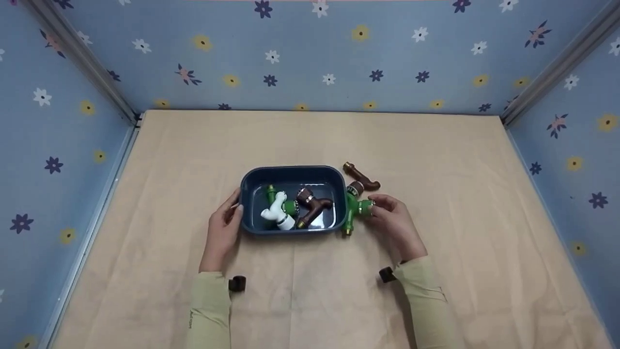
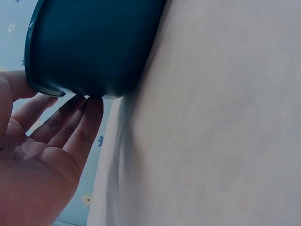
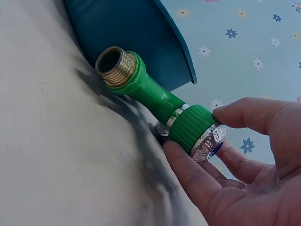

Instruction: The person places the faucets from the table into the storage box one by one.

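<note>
Pinching the green tap (image 1: 350, 212) by its knob, the right hand (image 1: 397, 228) grips it between thumb and fingers at three o'clock, just outside the dark blue bin (image 1: 294, 233). At nine o'clock, the left hand (image 1: 223, 237) touches the bin's end with fairly straight fingers. A loose brown tap (image 1: 359, 176) lies on the table (image 1: 193, 169) toward two o'clock. Inside, a white tap (image 1: 277, 212) sits toward eight, partly covering an inner green tap (image 1: 290, 207), with an inner brown tap (image 1: 315, 208) toward four

Illegible small lettering (image 1: 190, 319) on left sleeve (image 1: 211, 303)
</note>
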A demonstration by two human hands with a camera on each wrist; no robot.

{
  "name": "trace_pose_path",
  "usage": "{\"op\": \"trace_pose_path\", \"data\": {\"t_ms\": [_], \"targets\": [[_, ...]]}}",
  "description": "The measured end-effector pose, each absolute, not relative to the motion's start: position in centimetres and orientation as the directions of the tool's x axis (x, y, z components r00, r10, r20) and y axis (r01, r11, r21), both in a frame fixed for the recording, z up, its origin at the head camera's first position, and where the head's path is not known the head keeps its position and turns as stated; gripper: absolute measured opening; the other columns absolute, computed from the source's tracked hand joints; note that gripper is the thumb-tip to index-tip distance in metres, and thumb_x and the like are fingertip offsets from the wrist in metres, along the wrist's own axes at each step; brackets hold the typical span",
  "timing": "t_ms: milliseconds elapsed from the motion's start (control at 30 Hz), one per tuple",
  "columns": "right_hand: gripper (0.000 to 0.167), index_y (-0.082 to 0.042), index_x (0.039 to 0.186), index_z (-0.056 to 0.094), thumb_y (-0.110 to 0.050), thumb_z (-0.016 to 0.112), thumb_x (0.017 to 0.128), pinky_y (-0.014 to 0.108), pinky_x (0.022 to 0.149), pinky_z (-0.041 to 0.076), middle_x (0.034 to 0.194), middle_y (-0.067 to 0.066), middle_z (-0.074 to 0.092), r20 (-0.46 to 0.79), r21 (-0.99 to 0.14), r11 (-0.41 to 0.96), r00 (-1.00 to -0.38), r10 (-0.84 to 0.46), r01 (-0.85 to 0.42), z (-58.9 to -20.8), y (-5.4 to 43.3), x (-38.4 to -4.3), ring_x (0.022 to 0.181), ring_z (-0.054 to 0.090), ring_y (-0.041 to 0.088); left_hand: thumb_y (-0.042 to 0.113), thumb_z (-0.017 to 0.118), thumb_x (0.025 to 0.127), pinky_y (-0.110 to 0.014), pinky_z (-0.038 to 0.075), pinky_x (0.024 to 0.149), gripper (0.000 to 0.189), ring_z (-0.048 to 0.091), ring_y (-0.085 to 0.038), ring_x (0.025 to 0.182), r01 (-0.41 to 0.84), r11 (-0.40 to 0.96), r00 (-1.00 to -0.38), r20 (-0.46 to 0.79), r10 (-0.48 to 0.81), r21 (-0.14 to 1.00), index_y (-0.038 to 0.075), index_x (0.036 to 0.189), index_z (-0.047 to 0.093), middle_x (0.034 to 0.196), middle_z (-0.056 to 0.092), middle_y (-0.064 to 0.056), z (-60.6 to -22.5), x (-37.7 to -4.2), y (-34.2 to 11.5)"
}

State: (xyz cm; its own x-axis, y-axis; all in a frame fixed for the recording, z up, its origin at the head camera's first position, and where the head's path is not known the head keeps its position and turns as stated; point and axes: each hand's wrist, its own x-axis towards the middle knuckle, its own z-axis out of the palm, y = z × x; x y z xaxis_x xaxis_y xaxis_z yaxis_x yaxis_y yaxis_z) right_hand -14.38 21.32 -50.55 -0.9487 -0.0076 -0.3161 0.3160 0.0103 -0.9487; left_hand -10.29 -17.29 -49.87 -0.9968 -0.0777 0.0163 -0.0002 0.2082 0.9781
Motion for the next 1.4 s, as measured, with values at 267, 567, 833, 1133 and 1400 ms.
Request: {"op": "trace_pose_path", "data": {"t_ms": [267, 567, 833, 1133, 1400], "targets": [[0.035, 0.004, 0.122, 0.057, -0.003, 0.061, 0.089, 0.046, 0.09, 0.05, 0.113, 0.016, 0.06, -0.307, -0.95, 0.056, -0.952, 0.003, 0.307, -50.1, 21.7, -14.0, 0.096, 0.062, 0.026, 0.008, 0.048, 0.1, -0.034, 0.036, 0.106, 0.045, 0.044, -0.02, 0.129, 0.008, 0.214, -0.997, 0.024, -0.074, 0.977, 0.004, 0.144, 0.041, 0.148, 0.039, -0.008, -49.9, -10.4, -17.3], [0.032, 0.001, 0.12, 0.059, -0.004, 0.063, 0.089, 0.044, 0.086, 0.052, 0.111, 0.015, 0.06, -0.289, -0.957, 0.023, -0.957, 0.01, 0.289, -49.6, 22.2, -13.6, 0.091, 0.062, 0.023, 0.012, 0.05, 0.101, -0.032, 0.036, 0.106, 0.045, 0.045, -0.02, 0.128, 0.024, 0.195, -0.996, 0.04, -0.078, 0.981, 0.014, 0.145, 0.042, 0.147, 0.041, 0.0, -52.9, -11.2, -18.0], [0.033, 0.003, 0.122, 0.057, -0.006, 0.061, 0.091, 0.039, 0.084, 0.053, 0.116, 0.017, 0.057, -0.28, -0.959, 0.051, -0.96, 0.014, 0.28, -49.0, 22.7, -13.7, 0.093, 0.061, 0.021, 0.012, 0.05, 0.1, -0.03, 0.037, 0.105, 0.045, 0.047, -0.018, 0.126, 0.037, 0.198, -0.994, 0.056, -0.094, 0.98, 0.019, 0.144, 0.045, 0.145, 0.043, 0.004, -53.3, -11.5, -17.9], [0.036, 0.006, 0.125, 0.055, -0.005, 0.061, 0.091, 0.043, 0.089, 0.051, 0.114, 0.018, 0.057, -0.262, -0.964, 0.031, -0.965, 0.022, 0.263, -48.2, 23.0, -13.8, 0.097, 0.061, 0.021, 0.006, 0.048, 0.1, -0.034, 0.036, 0.106, 0.044, 0.044, -0.023, 0.129, 0.027, 0.2, -0.996, 0.043, -0.072, 0.979, 0.004, 0.144, 0.041, 0.147, 0.04, -0.009, -49.8, -10.4, -17.2], [0.034, 0.005, 0.122, 0.056, -0.003, 0.062, 0.09, 0.044, 0.09, 0.05, 0.113, 0.018, 0.057, -0.254, -0.967, -0.012, -0.967, 0.024, 0.254, -48.0, 22.9, -13.6, 0.097, 0.062, 0.022, 0.005, 0.049, 0.1, -0.03, 0.038, 0.104, 0.045, 0.045, -0.024, 0.128, 0.051, 0.198, -0.996, 0.065, -0.065, 0.979, 0.003, 0.144, 0.041, 0.147, 0.041, -0.01, -49.8, -10.3, -17.3]]}}
